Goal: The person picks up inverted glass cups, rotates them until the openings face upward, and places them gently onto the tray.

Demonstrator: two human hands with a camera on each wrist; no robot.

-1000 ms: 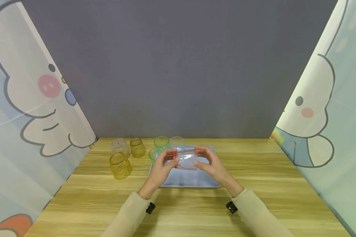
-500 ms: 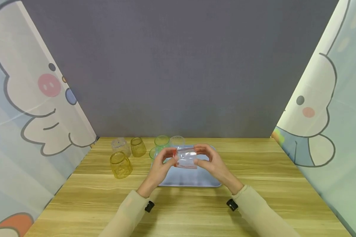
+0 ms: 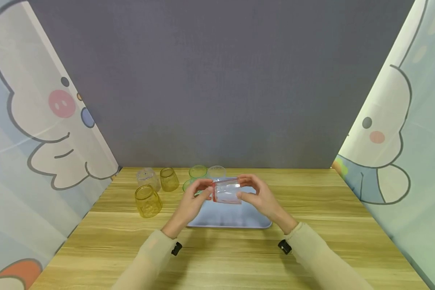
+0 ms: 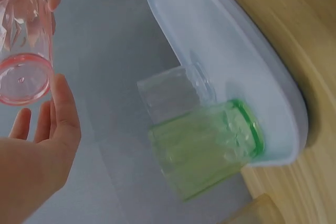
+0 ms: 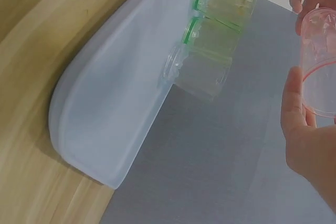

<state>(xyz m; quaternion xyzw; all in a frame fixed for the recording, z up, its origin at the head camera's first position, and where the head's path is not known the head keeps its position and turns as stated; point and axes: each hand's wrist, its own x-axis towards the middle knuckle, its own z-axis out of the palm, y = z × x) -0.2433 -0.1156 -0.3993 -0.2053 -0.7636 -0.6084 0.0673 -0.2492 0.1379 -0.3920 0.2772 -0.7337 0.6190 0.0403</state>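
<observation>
Held in mid-air at the centre of the head view, just above the far half of a pale blue tray (image 3: pixel 235 219): a clear pink-tinted cup (image 3: pixel 227 190), lying sideways between both hands. Pinched at one end by the left hand (image 3: pixel 193 201), thumb and fingertips curled onto it, and at the other end by the right hand (image 3: pixel 258 197), fingers wrapped round from above with the thumb below; gripped from both ends, probably to keep the slippery thing steady while turning or checking it. Seen again at the upper left of the left wrist view, base ringed in pink (image 4: pixel 23 51), and at the right edge of the right wrist view, rim outward (image 5: pixel 320 61). Behind the hands, near the tray's far edge: two green cups (image 3: pixel 197 172) and one clear cup (image 3: pixel 216 172), standing mouth down on the tray, likely grouped there as a set. Left of the tray, on the wooden table (image 3: pixel 311 193): two yellow cups (image 3: pixel 148 201) and a clear cup (image 3: pixel 145 177), standing apart from the tray.
</observation>
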